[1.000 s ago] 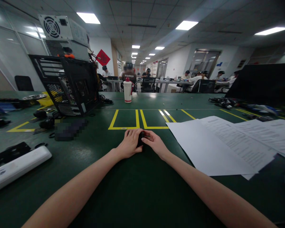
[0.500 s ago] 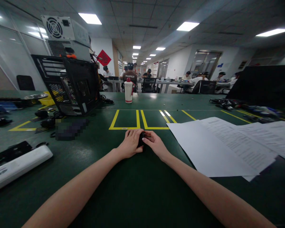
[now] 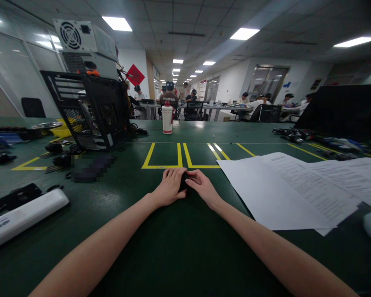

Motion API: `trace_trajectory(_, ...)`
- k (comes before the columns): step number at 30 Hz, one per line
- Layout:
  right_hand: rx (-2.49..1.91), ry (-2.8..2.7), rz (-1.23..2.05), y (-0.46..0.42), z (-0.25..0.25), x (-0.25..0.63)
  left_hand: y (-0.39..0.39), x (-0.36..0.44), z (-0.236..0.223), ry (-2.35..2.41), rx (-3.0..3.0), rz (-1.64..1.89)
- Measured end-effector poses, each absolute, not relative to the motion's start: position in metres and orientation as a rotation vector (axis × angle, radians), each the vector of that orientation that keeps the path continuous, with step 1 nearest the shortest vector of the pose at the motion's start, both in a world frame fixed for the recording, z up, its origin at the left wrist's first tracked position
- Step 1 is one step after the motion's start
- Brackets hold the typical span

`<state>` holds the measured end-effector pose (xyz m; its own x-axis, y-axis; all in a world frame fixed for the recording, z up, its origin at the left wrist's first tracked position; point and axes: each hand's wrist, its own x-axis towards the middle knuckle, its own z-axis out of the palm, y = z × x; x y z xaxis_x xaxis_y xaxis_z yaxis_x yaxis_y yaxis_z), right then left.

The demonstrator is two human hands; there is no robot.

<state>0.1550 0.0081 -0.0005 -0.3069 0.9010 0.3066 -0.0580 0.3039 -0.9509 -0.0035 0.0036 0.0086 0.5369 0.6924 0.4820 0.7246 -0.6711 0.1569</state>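
Observation:
My left hand (image 3: 171, 186) is wrapped around a small black object (image 3: 183, 181) on the green table, just in front of the yellow tape lines. Most of that object is covered by the fingers, so I cannot make out its kind. From the other side, my right hand (image 3: 204, 187) pinches at its right edge with thumb and fingertips. Whether a smaller piece sits in the right fingers is hidden. White printed sheets (image 3: 275, 189) lie to the right of my right hand.
A black computer case (image 3: 92, 111) with power supplies (image 3: 86, 41) on top stands at the left. A white power strip (image 3: 27, 218) lies nearer. A white bottle (image 3: 167, 119) stands beyond the tape. Cables (image 3: 293, 134) lie far right. Several people sit at distant desks.
A pale rounded thing has come into view at the right edge beside the papers. My two hands and the black object have hardly moved.

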Motion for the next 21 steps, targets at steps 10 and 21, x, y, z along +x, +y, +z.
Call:
trace_trajectory(10, -0.767, -1.571, 1.212, 0.0064, -0.0004, 0.1553, 0.0025, -0.0033, 0.0085, -1.253, -2.705, -0.822)
trace_trajectory(21, -0.798, -1.561, 1.196, 0.0115, -0.0032, 0.1554, 0.0061, -0.0027, 0.0051, -1.244, -2.697, -0.816)
